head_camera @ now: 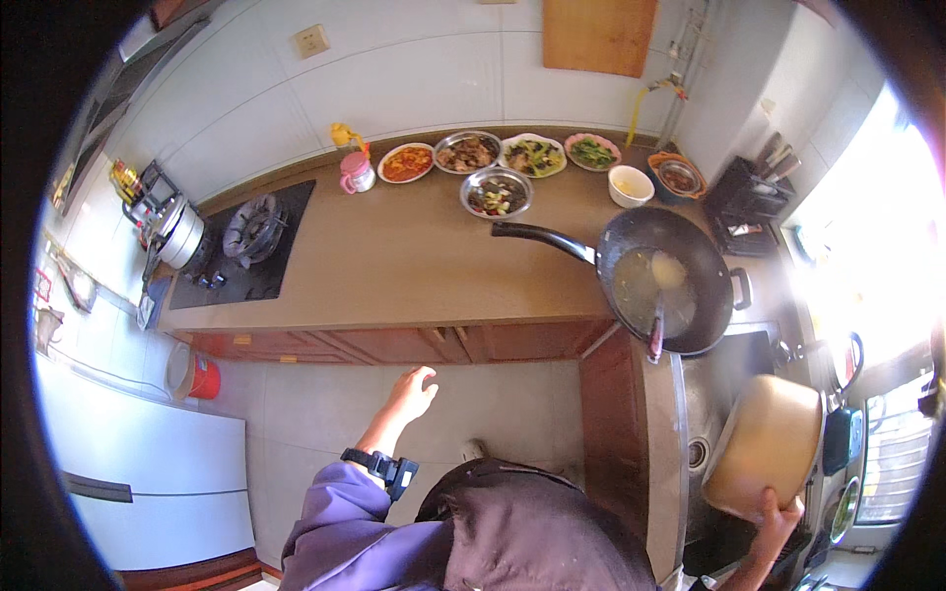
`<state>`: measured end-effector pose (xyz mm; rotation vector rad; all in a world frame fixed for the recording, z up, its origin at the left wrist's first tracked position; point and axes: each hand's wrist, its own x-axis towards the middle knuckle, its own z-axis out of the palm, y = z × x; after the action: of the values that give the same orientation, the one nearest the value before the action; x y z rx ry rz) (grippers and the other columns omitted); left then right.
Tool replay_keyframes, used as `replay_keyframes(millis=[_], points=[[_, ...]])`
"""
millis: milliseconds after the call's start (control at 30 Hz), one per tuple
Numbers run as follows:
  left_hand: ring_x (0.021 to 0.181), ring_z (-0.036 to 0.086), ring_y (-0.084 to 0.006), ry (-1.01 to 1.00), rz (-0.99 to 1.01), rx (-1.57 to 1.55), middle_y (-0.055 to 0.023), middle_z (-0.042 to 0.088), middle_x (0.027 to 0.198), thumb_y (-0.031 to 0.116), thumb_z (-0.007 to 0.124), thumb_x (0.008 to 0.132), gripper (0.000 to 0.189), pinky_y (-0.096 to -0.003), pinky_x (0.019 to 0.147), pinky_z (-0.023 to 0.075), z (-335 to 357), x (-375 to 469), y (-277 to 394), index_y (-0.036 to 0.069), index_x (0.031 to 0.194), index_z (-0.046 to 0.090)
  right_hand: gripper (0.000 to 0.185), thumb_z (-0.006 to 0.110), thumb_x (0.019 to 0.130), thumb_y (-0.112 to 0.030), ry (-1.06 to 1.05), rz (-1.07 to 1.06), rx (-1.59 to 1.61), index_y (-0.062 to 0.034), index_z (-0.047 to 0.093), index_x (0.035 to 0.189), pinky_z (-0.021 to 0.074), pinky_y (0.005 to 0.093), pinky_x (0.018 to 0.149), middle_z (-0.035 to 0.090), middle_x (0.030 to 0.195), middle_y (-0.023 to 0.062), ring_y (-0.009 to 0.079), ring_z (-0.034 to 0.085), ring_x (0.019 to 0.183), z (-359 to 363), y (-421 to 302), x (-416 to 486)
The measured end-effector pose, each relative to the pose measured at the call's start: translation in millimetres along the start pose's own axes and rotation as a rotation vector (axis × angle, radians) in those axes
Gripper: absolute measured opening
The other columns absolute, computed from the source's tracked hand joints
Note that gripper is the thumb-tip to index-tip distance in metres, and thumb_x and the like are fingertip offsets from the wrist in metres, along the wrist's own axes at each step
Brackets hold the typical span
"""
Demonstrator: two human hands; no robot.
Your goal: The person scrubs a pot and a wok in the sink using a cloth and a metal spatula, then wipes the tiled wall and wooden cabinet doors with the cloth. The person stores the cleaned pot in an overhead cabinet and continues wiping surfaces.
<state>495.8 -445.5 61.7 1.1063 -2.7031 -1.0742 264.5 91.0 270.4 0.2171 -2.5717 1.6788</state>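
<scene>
My right hand (776,517) grips the rim or base of a tan, gold-toned pot (765,447). The pot is tilted on its side above the sink (695,414), so its inside is mostly hidden. Over the floor in front of the cabinets hangs my left hand (412,395), empty, with thumb and fingers slightly curled and apart. A black wok (709,258) rests on the counter corner beside the sink. It contains cloudy liquid (635,295), and a ladle (656,336) lies in it with its handle over the near rim.
Along the wall stand several dishes of food, among them a red dish (406,162) and a steel bowl (497,193). A white bowl (631,186), knife block (750,188) and pink-lidded jar (358,173) share the counter (392,266). At left are a gas burner (255,229) and a pot (179,233).
</scene>
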Motion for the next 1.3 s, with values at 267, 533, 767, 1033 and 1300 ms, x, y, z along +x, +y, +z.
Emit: replay_keyframes(millis=[267, 533, 767, 1033, 1300], points=[[0.1, 0.055, -0.0359, 0.247, 0.134, 0.018, -0.0203, 0.059, 0.103, 0.012, 0.063, 0.078, 0.026, -0.0428, 0.087, 0.0443, -73.7, 1.4, -34.3, 0.003, 0.102, 0.057, 0.032, 0.076, 0.065, -0.026, -0.518, -0.444, -0.294, 0.0023, 0.064, 0.074, 0.0441, 0.03, 0.059, 0.063, 0.073, 0.005, 0.0141, 0.056, 0.065, 133.2, -174.5, 25.5], [0.09, 0.058, -0.0331, 0.54, 0.214, -0.036, -0.0165, 0.06, 0.098, 0.007, 0.063, 0.078, 0.026, -0.0401, 0.081, 0.047, -117.5, 4.1, -49.8, 0.002, 0.102, 0.058, 0.033, 0.07, 0.07, -0.038, -1.071, -1.327, -0.308, -0.0085, 0.057, 0.065, 0.0451, 0.037, 0.05, 0.053, 0.058, 0.0067, 0.0274, 0.057, 0.055, 362.9, -231.0, 30.6], [0.086, 0.062, -0.0258, 0.844, 0.11, -0.177, -0.0133, 0.062, 0.1, 0.009, 0.065, 0.081, 0.022, -0.0312, 0.071, 0.0503, -257.8, 1.0, 14.2, 0.004, 0.102, 0.06, 0.028, 0.064, 0.075, -0.039, -1.163, -1.6, -0.268, -0.0115, 0.06, 0.072, 0.0514, 0.0386, 0.05, 0.059, 0.065, 0.0069, 0.0274, 0.062, 0.059, 510.2, -177.8, 30.0], [0.093, 0.058, -0.029, 1.152, 0.692, 0.294, -0.0124, 0.062, 0.095, 0.011, 0.065, 0.081, 0.024, -0.0365, 0.083, 0.0459, -417.3, 76.4, 209.9, 0.002, 0.101, 0.058, 0.042, 0.065, 0.076, -0.044, -1.413, -1.412, -0.123, -0.0051, 0.067, 0.09, 0.0526, 0.0395, 0.061, 0.066, 0.077, 0.0124, 0.03, 0.064, 0.07, 535.5, -184.6, 60.8], [0.087, 0.058, -0.0329, 1.453, 0.63, 0.171, -0.0132, 0.065, 0.082, 0.039, 0.064, 0.081, 0.036, -0.045, 0.075, 0.0455, -566.0, 173.7, 337.0, 0.003, 0.085, 0.061, 0.023, 0.066, 0.075, -0.031, -1.249, -1.74, -0.023, -0.0099, 0.061, 0.081, 0.0453, 0.0352, 0.069, 0.061, 0.072, 0.0027, 0.0226, 0.059, 0.07, 502.5, -242.8, 73.2]])
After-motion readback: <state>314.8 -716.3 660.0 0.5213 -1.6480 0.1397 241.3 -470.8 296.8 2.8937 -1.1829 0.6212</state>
